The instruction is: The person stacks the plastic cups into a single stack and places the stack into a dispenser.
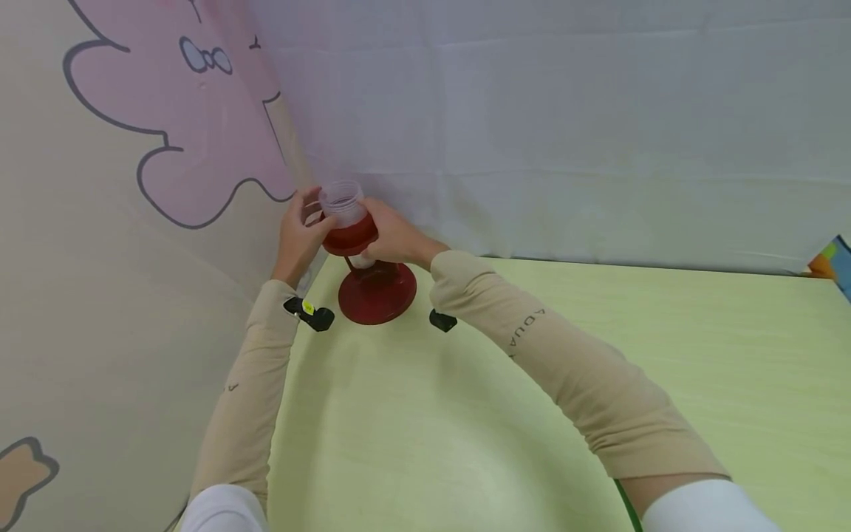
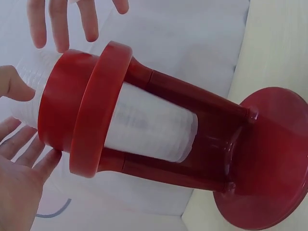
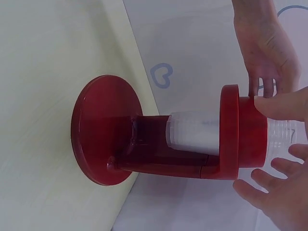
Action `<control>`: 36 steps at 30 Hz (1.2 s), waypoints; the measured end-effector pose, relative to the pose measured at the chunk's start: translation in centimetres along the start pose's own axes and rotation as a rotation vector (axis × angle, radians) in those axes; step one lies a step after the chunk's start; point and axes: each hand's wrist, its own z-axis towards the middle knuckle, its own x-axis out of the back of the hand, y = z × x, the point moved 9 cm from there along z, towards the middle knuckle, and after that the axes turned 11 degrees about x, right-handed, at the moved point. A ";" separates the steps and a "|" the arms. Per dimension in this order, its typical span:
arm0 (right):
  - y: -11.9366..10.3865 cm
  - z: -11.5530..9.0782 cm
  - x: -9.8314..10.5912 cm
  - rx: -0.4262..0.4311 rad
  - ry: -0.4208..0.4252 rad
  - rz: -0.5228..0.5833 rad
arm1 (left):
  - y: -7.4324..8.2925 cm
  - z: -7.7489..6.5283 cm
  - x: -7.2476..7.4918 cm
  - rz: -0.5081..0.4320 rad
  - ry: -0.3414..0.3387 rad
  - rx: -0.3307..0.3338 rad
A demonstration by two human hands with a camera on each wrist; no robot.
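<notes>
A red cup dispenser [image 1: 375, 294] stands upright on a round base at the table's far left corner. A stack of clear plastic cups [image 2: 149, 122] runs down through its collar, and the cup rims [image 1: 341, 196] show above. My left hand [image 1: 301, 235] curves round the left side of the stack, its thumb on the cups and fingertips at the red collar [image 2: 67, 98]. From the right side, my right hand [image 1: 399, 235] holds the collar, its thumb [image 3: 281, 105] lying on the red surface and its fingers spread round the other side.
The pale green table [image 1: 425, 414] spreads out in front and to the right. A white cloth wall [image 1: 565, 133] closes the back, and a wall with a pink cartoon figure [image 1: 199, 140] stands close on the left. A colourful object [image 1: 834, 262] shows at the far right edge.
</notes>
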 end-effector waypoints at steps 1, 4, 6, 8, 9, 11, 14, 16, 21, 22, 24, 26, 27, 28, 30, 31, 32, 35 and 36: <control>-0.1 0.0 0.0 0.007 0.008 0.005 | 0.3 -0.2 0.1 -0.001 0.001 -0.002; -0.1 0.2 0.1 0.033 0.026 0.004 | 0.4 -0.2 0.3 0.020 0.004 -0.005; -0.1 0.2 0.1 0.049 0.029 -0.003 | 0.4 0.0 0.4 0.025 0.000 -0.007; 0.0 0.2 0.0 0.049 0.015 -0.024 | -0.1 0.3 0.5 0.050 0.005 -0.009; 0.0 0.2 -0.1 0.042 0.004 -0.038 | -0.2 0.4 0.5 0.061 0.006 -0.009; 0.2 0.1 -0.3 0.022 -0.018 -0.057 | -0.5 0.5 0.6 0.071 0.009 -0.016; 0.4 0.0 -0.5 0.000 -0.023 -0.073 | -0.7 0.5 0.8 0.100 0.013 -0.022; 0.4 0.0 -0.5 -0.004 -0.019 -0.074 | -0.8 0.4 0.7 0.125 0.014 -0.021; 0.5 0.1 -0.5 -0.001 -0.041 -0.113 | -0.9 0.2 0.6 0.178 0.021 -0.022; 0.5 0.1 -0.5 -0.003 -0.045 -0.117 | -0.9 0.2 0.5 0.185 0.024 -0.025; 0.5 0.1 -0.4 -0.002 -0.045 -0.115 | -0.8 0.1 0.5 0.184 0.029 -0.041; 0.6 0.0 -0.3 -0.006 -0.046 -0.111 | -0.7 0.1 0.4 0.191 0.022 -0.041; 0.6 0.0 -0.2 -0.007 -0.045 -0.110 | -0.7 0.2 0.3 0.194 0.017 -0.036; 0.6 -0.1 -0.1 -0.009 -0.044 -0.109 | -0.7 0.2 0.2 0.196 0.010 -0.030; 0.7 -0.2 0.1 -0.016 -0.046 -0.115 | -0.7 0.3 -0.2 0.202 -0.008 -0.013; 0.8 -0.3 0.2 -0.022 -0.049 -0.118 | -0.6 0.4 -0.5 0.204 -0.016 -0.008; 0.8 -0.4 0.3 -0.026 -0.050 -0.120 | -0.6 0.5 -0.7 0.206 -0.024 -0.004; 1.0 -0.7 0.9 -0.025 -0.049 -0.120 | -0.3 0.8 -1.3 0.201 -0.039 -0.003; 0.9 -0.8 1.1 -0.015 -0.046 -0.116 | -0.3 0.9 -1.5 0.201 -0.045 -0.003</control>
